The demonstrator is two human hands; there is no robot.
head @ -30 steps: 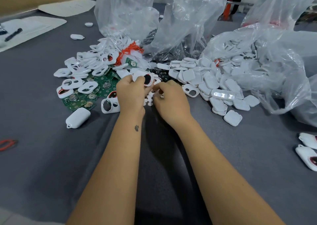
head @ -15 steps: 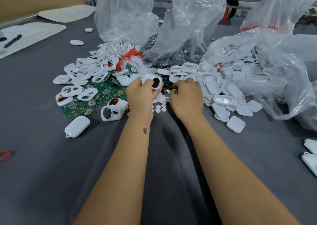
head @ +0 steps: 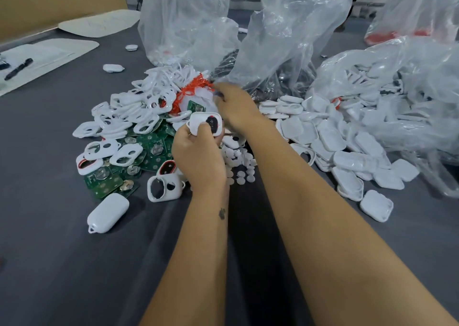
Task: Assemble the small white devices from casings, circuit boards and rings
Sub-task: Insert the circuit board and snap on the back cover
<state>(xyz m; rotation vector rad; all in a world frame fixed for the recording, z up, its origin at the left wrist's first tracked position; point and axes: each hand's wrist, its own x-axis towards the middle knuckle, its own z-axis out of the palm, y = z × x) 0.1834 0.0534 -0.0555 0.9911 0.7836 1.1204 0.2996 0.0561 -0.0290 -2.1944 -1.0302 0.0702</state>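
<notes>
Left hand (head: 198, 156), at mid-frame, grips a white rounded plastic casing (head: 205, 124) with a dark oval opening edged in red, thumb curled over its front. Just above it, the right hand (head: 236, 107) reaches into the pile beside an orange-red mesh tie (head: 191, 90); its fingers are blurred, so whether they pinch anything cannot be told. Left of the hands lie green circuit boards (head: 151, 149) under white plastic ring frames (head: 139, 112). Small white round discs (head: 242, 169) are scattered on the grey table (head: 49, 263) between the forearms. White casing lids (head: 330, 136) are heaped at the right, spilling from a clear plastic bag (head: 409, 89).
</notes>
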